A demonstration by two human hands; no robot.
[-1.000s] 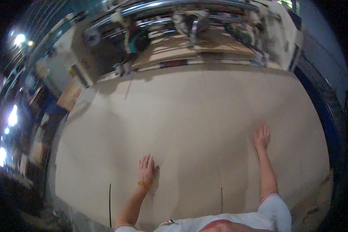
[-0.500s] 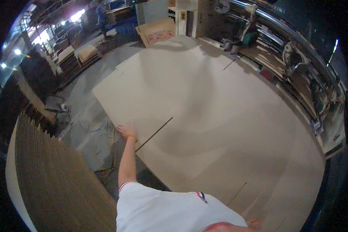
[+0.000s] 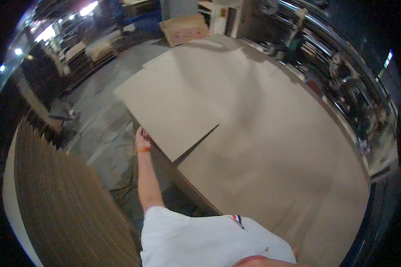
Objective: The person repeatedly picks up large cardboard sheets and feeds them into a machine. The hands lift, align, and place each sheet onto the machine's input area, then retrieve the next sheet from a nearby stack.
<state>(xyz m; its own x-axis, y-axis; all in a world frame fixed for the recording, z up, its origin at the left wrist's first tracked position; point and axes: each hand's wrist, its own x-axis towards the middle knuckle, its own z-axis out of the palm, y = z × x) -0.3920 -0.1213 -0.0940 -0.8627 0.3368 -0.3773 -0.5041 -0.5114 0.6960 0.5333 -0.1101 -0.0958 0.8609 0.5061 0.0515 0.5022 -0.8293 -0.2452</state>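
A large pale brown cardboard sheet (image 3: 236, 147) lies flat in front of me, with slots cut into its edges. My left hand (image 3: 142, 138) is at its left edge, fingers curled round the rim of the panel (image 3: 165, 107) beyond the slot (image 3: 196, 144). That slot gapes in a narrow wedge, wider towards the edge. Of my right hand (image 3: 296, 252) only a sliver shows, low by the white shirt over the cardboard; its fingers are hidden.
A tall stack of corrugated cardboard (image 3: 62, 200) stands close on my left. Along the right runs a machine with long metal rollers (image 3: 329, 44). A cardboard box (image 3: 185, 30) stands beyond the sheet's far end. Grey floor (image 3: 100, 129) shows between stack and sheet.
My left hand has gone from lying on the sheet to gripping its edge. The slot beside it has widened from a thin line to a wedge. My right hand is now more hidden.
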